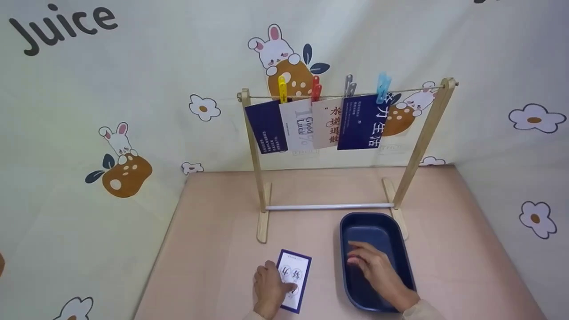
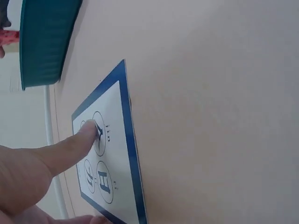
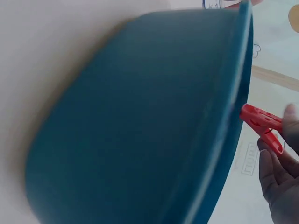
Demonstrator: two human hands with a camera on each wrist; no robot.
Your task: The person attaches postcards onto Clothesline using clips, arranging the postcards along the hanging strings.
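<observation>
My left hand [image 1: 271, 286] is at a blue-bordered white card [image 1: 294, 258] with circled characters, low over the pink table. In the left wrist view, the thumb [image 2: 77, 144] lies across the card's face, while the other fingers are at its edge, partly out of view. Over a dark blue tray [image 1: 377, 219], my right hand [image 1: 378, 266] pinches a red clothespin [image 3: 264, 122], seen in the right wrist view beyond the tray's rim. Thumb and fingers are on the clothespin's handle ends.
A wooden rack [image 1: 422, 144] stands behind the tray, with a string [image 1: 262, 97] across its top. Several cards [image 1: 362, 122] hang there from yellow [image 1: 282, 90], red [image 1: 316, 90], grey [image 1: 350, 86] and light blue [image 1: 382, 88] clothespins. A white bar [image 1: 329, 207] joins the rack's feet.
</observation>
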